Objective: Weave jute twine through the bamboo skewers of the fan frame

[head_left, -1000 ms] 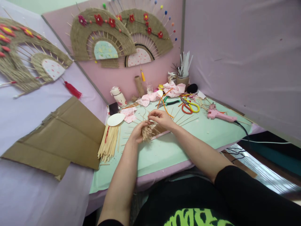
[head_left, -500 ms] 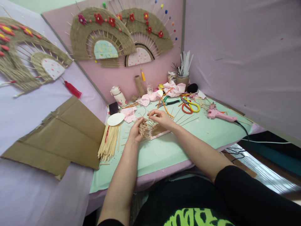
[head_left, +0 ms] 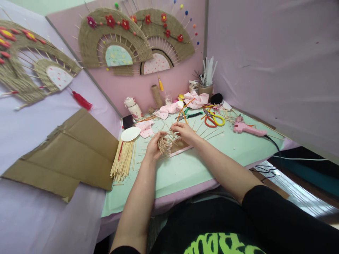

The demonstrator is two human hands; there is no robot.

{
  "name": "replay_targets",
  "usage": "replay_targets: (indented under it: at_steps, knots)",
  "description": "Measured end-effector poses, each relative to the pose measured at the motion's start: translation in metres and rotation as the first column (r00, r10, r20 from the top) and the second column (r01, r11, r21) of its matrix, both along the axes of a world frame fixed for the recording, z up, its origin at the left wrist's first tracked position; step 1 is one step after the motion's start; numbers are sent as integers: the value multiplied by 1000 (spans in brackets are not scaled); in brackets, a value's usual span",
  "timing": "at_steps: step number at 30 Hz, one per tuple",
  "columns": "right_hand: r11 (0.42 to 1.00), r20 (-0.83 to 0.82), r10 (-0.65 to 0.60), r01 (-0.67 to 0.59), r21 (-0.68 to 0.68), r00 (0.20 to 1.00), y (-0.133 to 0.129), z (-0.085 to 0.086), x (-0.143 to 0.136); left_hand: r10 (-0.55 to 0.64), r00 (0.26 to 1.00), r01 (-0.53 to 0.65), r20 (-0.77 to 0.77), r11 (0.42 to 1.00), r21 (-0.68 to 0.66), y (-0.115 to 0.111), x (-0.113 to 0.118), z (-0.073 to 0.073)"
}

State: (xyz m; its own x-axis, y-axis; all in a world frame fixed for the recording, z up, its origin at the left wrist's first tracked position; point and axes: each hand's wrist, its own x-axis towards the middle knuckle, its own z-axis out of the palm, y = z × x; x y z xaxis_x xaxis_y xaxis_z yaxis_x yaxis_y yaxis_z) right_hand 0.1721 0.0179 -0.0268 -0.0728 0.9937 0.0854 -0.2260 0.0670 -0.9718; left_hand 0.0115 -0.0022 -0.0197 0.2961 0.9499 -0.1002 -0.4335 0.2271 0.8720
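Observation:
A small half-round fan frame (head_left: 181,145) of brown cardboard with a pink dotted lower edge lies on the table, thin sticks fanning out from it. My left hand (head_left: 154,145) is closed around a bundle of tan twine (head_left: 164,144) at the frame's left side. Over the upper part of the frame, my right hand (head_left: 182,131) pinches a strand of the same twine among the sticks. The fingertips of both hands are a short way apart, and the strand's exact path between them is too fine to make out.
Left of my hands lie a bundle of bamboo sticks (head_left: 123,160), a white oval (head_left: 130,134) and a cardboard sheet (head_left: 63,151). Behind are pruning shears (head_left: 194,115), scissors (head_left: 215,119) and pink cloth (head_left: 196,100). A corded pink glue gun (head_left: 249,129) rests at right. Finished fans (head_left: 113,31) hang on the wall.
My right hand has moved slightly right, away from my left hand, with the twine strand. My left hand stays almost in place around the twine bundle.

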Motion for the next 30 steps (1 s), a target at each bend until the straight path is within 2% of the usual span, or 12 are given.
replay_targets:
  at_steps: [5, 9, 15, 22, 26, 30]
  knots:
    - [997, -20, -21, 22, 75, 1000, 1, -1, 0, 84, 987, -77, -136, 996, 52, -4, 6, 3]
    - [989, -19, -21, 23, 147, 1000, 2, -2, 0, 65, 968, -47, -244, 996, 82, -7, 10, 1]
    - [982, 14, -29, 25, 185, 999, -1, 2, -1, 59, 946, -26, -317, 994, 107, -7, 11, -5]
    - [989, 238, -1, -34, 141, 971, -8, 5, -5, 171, 945, -125, -280, 977, 174, -4, 10, -6]
    - [976, 334, -21, -53, 211, 942, -10, 6, -5, 184, 934, -129, -305, 973, 192, -4, 10, -8]
    - [969, 403, -90, -13, 246, 911, -12, 8, -4, 222, 905, -135, -363, 959, 249, -4, 11, -7]
